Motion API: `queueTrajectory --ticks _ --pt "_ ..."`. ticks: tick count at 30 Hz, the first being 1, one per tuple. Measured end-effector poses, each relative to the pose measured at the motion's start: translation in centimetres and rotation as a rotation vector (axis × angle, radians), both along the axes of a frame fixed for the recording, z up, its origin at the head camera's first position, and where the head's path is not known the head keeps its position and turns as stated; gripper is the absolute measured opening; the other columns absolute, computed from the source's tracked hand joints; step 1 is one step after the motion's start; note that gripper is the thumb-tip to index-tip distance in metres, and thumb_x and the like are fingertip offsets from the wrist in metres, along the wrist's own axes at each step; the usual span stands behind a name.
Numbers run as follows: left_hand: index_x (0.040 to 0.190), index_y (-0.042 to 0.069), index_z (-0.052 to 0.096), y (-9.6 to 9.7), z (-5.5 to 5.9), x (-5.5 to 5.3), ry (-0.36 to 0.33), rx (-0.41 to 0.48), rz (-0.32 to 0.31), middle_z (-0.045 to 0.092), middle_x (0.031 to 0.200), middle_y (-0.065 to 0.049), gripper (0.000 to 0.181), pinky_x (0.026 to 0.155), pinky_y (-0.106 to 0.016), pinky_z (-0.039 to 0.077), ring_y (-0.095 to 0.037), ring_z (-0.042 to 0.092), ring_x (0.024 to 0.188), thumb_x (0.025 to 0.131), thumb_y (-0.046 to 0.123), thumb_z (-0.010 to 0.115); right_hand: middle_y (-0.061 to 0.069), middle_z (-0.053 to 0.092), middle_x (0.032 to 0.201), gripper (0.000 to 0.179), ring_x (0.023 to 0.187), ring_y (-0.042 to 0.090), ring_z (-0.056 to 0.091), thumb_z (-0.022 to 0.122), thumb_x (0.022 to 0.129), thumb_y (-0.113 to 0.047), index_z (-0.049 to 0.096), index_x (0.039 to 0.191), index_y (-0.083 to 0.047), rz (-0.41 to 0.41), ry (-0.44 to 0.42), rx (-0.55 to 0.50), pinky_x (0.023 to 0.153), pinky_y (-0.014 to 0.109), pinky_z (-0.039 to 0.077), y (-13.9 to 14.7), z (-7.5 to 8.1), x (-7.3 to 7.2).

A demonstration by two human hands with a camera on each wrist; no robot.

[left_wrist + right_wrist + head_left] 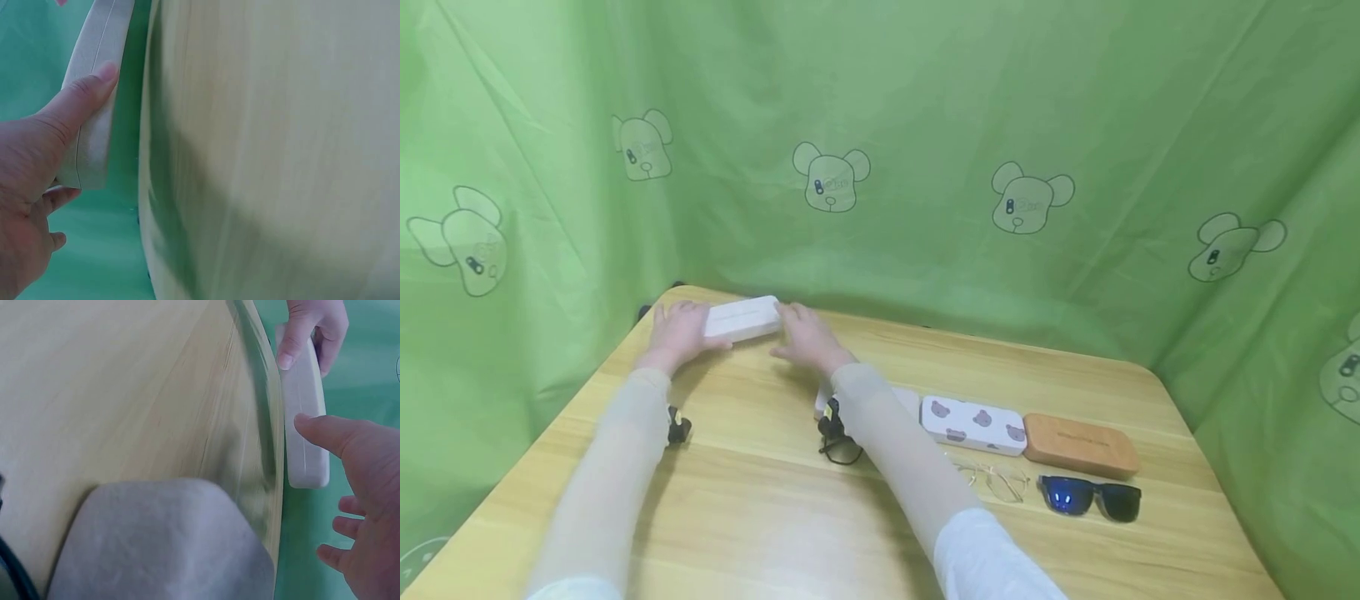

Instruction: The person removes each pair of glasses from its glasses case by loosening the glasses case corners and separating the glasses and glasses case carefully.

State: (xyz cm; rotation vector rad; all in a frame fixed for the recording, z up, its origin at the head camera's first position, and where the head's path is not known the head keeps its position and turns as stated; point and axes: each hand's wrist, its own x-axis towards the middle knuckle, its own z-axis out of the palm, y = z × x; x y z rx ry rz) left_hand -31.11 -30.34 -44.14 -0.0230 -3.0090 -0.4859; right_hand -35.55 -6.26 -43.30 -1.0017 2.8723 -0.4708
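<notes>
A white eyeglass case [743,320] is held up close over the far left part of the table, faint lettering on its top. Its left end is in my left hand [679,332], thumb pressed along the side seam, as the left wrist view shows; the fingers behind are partly hidden by the case [94,125]. At the opposite end is my right hand [808,333]. In the right wrist view its thumb [319,428] overlaps the case's side, while the other fingers spread loosely below the end, not curled round it.
Farther right on the wooden table [752,517] lie a bear-print case [973,425], a tan case [1081,446], wire-frame glasses [996,481] and dark sunglasses [1092,497]. My right forearm partly covers a pale case [162,544] and black-framed glasses [842,451]. A green curtain [917,250] surrounds the table.
</notes>
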Motion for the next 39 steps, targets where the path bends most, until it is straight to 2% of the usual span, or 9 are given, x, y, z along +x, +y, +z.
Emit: queueTrajectory --ticks 10,20,28,33,39 --pt "0.139 0.001 0.045 0.7 1.0 1.4 0.09 -0.021 -0.065 0.049 0.141 -0.027 0.085 0.115 -0.072 0.004 -0.048 0.032 0.138 0.076 0.046 0.078 0.021 0.018 0.161 0.095 0.15 0.035 0.02 0.072 0.085 -0.04 0.015 0.157 -0.014 0.006 0.036 -0.013 0.122 0.052 0.022 -0.2 0.1 0.2" --pt "0.138 0.002 0.047 1.2 1.4 2.1 0.116 -0.026 -0.1 0.049 0.141 -0.028 0.084 0.116 -0.072 0.004 -0.047 0.032 0.138 0.074 0.046 0.08 0.018 0.017 0.162 0.098 0.15 0.033 0.02 0.07 0.086 -0.042 0.01 0.157 -0.013 0.007 0.05 -0.001 0.122 0.051 0.022 -0.3 0.5 0.5" --pt "0.137 0.0 0.049 1.0 1.2 2.1 0.171 -0.03 -0.133 0.049 0.14 -0.028 0.087 0.118 -0.068 0.004 -0.045 0.033 0.138 0.07 0.045 0.083 0.017 0.03 0.157 0.099 0.145 0.03 0.031 0.07 0.086 -0.043 0.01 0.157 -0.01 0.008 0.069 0.018 0.122 0.045 0.026 -0.4 0.4 0.5" --pt "0.138 0.001 0.048 0.7 1.2 2.3 0.176 -0.037 -0.153 0.049 0.141 -0.027 0.088 0.118 -0.068 0.002 -0.045 0.032 0.139 0.07 0.045 0.083 0.016 0.037 0.152 0.099 0.14 0.028 0.037 0.071 0.084 -0.045 0.013 0.156 -0.009 0.003 0.112 0.026 0.12 0.043 0.031 -0.6 0.3 0.7" --pt "0.137 0.001 0.049 0.6 1.7 2.6 0.172 -0.04 -0.176 0.048 0.142 -0.028 0.087 0.117 -0.069 0.001 -0.046 0.031 0.139 0.07 0.043 0.083 0.016 0.041 0.148 0.097 0.137 0.028 0.041 0.073 0.083 -0.045 0.02 0.155 -0.008 -0.028 0.135 0.022 0.118 0.042 0.034 -0.7 0.8 1.7"
